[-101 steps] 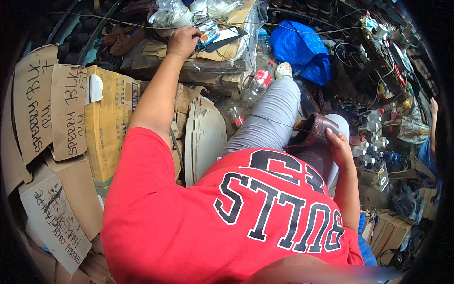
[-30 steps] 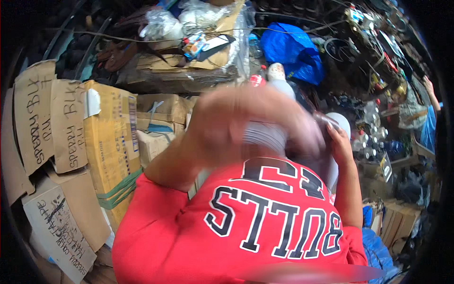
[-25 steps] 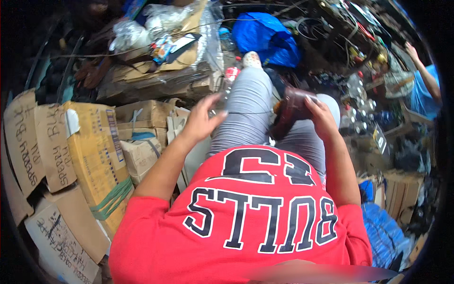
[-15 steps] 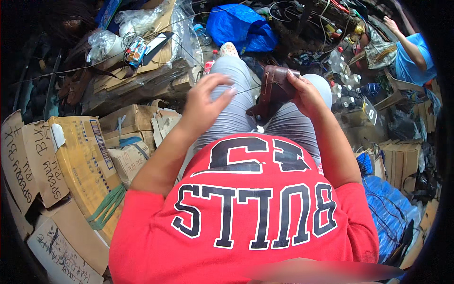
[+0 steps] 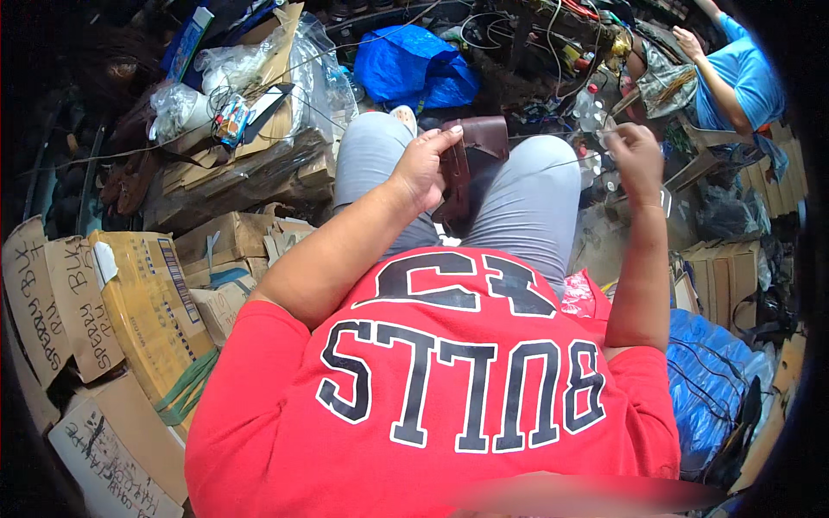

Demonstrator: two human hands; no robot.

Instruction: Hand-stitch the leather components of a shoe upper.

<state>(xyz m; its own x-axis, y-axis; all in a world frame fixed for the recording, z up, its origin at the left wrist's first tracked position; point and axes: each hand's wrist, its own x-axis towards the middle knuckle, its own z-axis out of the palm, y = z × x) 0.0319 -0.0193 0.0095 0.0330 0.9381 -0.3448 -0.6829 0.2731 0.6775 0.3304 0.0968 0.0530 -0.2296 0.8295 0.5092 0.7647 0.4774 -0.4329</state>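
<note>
A dark brown leather shoe (image 5: pixel 482 140) stands between my knees, its side showing a row of lace holes. My left hand (image 5: pixel 420 171) grips its left edge, thumb and fingers closed on the leather. My right hand (image 5: pixel 637 166) is raised beyond my right knee, well apart from the shoe, with its fingers curled in a pinch. A thin dark thread (image 5: pixel 566 162) runs across above the right knee towards these fingers. Motion blurs the right hand a little, and the shoe's lower part is partly in shadow.
Cardboard boxes (image 5: pixel 142 302) are stacked at my left, with plastic-wrapped cardboard (image 5: pixel 298 112) farther ahead. A blue plastic bag (image 5: pixel 414 65) lies beyond my knees. Clear bottles (image 5: pixel 589 112) and a person in a blue shirt (image 5: pixel 743 73) are at the far right; blue sheeting (image 5: pixel 712 388) is nearer.
My left hand has moved from the thread to hold the shoe's left edge. My right hand has let go of the shoe and drawn away right with thread. The shoe has shifted slightly left.
</note>
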